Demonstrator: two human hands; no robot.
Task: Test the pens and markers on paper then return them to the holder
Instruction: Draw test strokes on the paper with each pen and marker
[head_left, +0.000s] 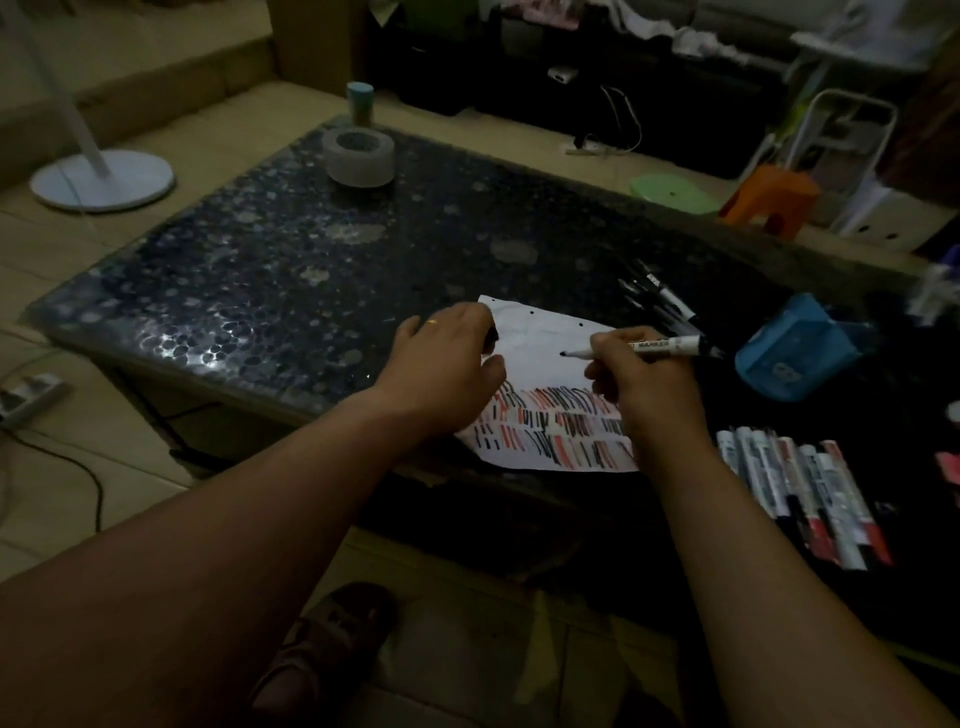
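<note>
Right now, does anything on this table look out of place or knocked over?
The blue holder right of the paper seems tipped on its side, and a row of markers lies loose on the table near it.

Left grip (447, 358) spread flat; right grip (636, 371) pinches marker (660, 347).

Both our forearms (208, 519) are bare right up to the frame edge. Our left hand (447, 358) has a thin gold ring (432, 323) on one finger, and down around 7 o'clock there's our foot in a dark strappy sandal (337, 618).
</note>
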